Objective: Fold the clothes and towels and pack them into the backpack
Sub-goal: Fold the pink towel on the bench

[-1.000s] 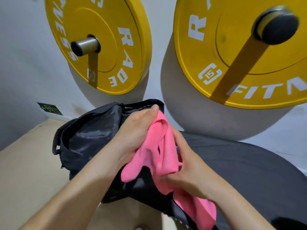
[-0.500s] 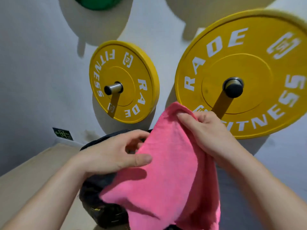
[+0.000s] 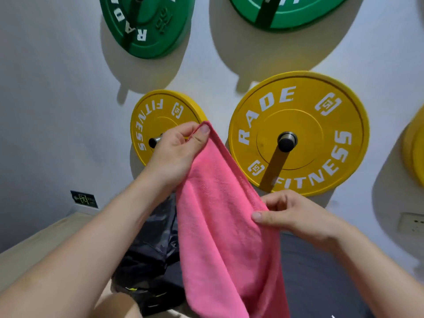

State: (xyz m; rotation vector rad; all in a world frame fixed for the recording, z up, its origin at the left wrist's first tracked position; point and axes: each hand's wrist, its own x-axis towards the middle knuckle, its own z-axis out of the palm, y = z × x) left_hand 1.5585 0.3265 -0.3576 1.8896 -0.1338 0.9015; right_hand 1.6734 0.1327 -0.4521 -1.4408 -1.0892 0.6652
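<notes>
The pink towel (image 3: 218, 226) hangs in front of the backpack (image 3: 151, 253), long axis vertical, upper hem slanting down to the right. The left hand (image 3: 176, 150) pinches its top corner, and the right hand (image 3: 296, 216) pinches the hem lower down.

I have one view, worn on the head, wide-angle, facing forward at a wall (image 3: 46, 88) close ahead and tilted only slightly down. The left hand (image 3: 176, 152) and right hand (image 3: 296, 216) sit near the lens at mid-frame, holding up a towel (image 3: 220, 226). Both forearms enter from the bottom corners, and the floor (image 3: 34, 249) edges the lower left
</notes>
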